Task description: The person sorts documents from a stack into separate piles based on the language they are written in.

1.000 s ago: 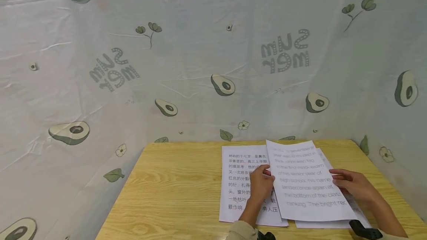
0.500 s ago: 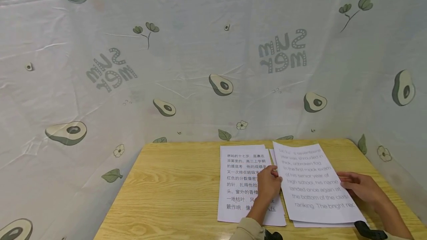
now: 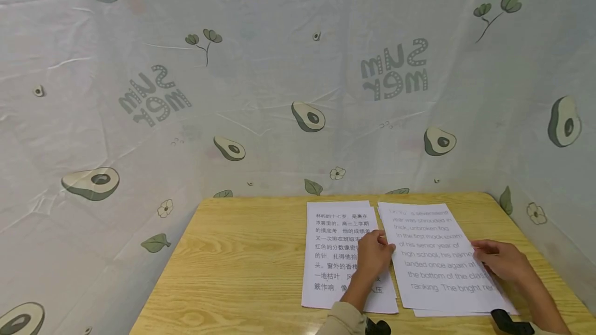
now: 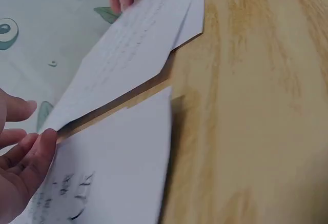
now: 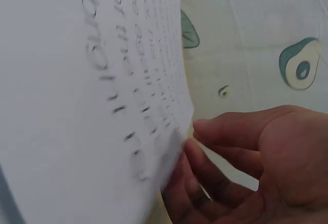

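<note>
A white sheet of paper (image 3: 437, 268) printed with English text lies between my two hands on the right side of the table, over another sheet (image 3: 447, 313) that shows at its front edge. My left hand (image 3: 375, 255) pinches its left edge, thumb and fingertips together there. On the opposite edge, the thumb and fingers of my right hand (image 3: 503, 260) pinch the paper. The right wrist view shows that edge raised and bent at the right hand (image 5: 246, 167). Under my left wrist lies a stack of sheets with Chinese text (image 3: 330, 293), partly hidden by the hand and forearm.
The wooden table (image 3: 233, 252) stretches to the left of the papers. A pale curtain (image 3: 261, 76) printed with avocados and leaves hangs behind the table and along its sides. The two paper piles lie side by side, a narrow gap between them.
Both hands have carried the English sheet to the right, off the Chinese stack, and lowered it over the sheet beneath. In the last half second its top edge has come down slightly.
</note>
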A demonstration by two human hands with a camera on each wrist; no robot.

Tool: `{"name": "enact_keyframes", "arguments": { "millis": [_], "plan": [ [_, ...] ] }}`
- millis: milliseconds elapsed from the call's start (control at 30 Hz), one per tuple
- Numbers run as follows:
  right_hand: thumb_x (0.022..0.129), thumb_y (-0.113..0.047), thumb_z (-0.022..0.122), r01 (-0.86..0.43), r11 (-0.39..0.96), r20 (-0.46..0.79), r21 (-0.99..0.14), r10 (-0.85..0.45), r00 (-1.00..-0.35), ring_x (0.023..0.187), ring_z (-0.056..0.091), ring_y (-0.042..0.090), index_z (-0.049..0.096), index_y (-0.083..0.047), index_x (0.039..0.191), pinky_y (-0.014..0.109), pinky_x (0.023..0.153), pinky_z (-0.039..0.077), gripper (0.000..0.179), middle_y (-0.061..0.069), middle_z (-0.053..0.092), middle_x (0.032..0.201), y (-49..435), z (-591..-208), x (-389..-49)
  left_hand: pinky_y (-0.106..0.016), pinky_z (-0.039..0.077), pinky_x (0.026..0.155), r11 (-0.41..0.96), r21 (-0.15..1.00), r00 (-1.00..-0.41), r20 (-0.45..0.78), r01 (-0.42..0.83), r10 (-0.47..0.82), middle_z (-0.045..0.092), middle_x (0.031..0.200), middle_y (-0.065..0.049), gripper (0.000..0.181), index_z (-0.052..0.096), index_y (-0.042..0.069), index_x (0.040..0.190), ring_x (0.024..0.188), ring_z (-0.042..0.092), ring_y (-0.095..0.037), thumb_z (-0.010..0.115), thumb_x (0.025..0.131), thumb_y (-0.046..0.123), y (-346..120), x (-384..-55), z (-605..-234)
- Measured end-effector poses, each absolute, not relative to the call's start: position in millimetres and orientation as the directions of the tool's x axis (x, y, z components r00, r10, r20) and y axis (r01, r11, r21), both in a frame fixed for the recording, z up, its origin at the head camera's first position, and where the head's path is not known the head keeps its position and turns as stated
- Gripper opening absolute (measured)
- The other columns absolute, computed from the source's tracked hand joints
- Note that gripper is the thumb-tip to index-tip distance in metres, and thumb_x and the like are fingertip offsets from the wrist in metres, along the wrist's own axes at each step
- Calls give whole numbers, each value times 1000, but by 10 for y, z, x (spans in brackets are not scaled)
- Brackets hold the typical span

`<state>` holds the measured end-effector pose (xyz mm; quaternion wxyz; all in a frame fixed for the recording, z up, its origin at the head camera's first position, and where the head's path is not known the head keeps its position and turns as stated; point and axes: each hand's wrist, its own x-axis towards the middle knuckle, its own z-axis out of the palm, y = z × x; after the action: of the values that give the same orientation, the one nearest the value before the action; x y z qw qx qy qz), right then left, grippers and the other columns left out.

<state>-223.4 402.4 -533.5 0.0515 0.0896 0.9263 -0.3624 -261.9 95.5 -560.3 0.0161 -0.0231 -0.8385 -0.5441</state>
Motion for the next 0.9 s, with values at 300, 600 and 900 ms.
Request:
{"name": "enact_keyframes", "arguments": {
  "millis": [300,600,900],
  "plan": [
    [108,-27,62,117,784,-73,-609,91,-993,106,69,46,59,16,139,30,69,55,53,40,64,131,3842,-5129,-2131,-19,51,68,395,914,-996,84,89,30,71,98,2,43,74,6,132,79,61,0,83,93,21,482,-2672,-5455],
    [111,-24,60,40,624,-72,-780,-25,-997,93,65,-1,51,17,147,23,81,64,55,37,61,138,3524,-5102,-2200,-21,55,68,429,894,-992,126,126,30,74,101,-1,43,72,2,134,82,67,-5,80,97,22,-227,-2723,-5478],
    [111,-23,60,60,448,-112,-892,-90,-990,101,67,1,47,15,151,26,88,64,57,35,59,144,3038,-5223,-2342,-21,54,66,443,885,-988,157,145,10,75,105,-6,41,72,0,133,84,66,-12,78,99,19,-813,-2718,-5489]
  ]
}}
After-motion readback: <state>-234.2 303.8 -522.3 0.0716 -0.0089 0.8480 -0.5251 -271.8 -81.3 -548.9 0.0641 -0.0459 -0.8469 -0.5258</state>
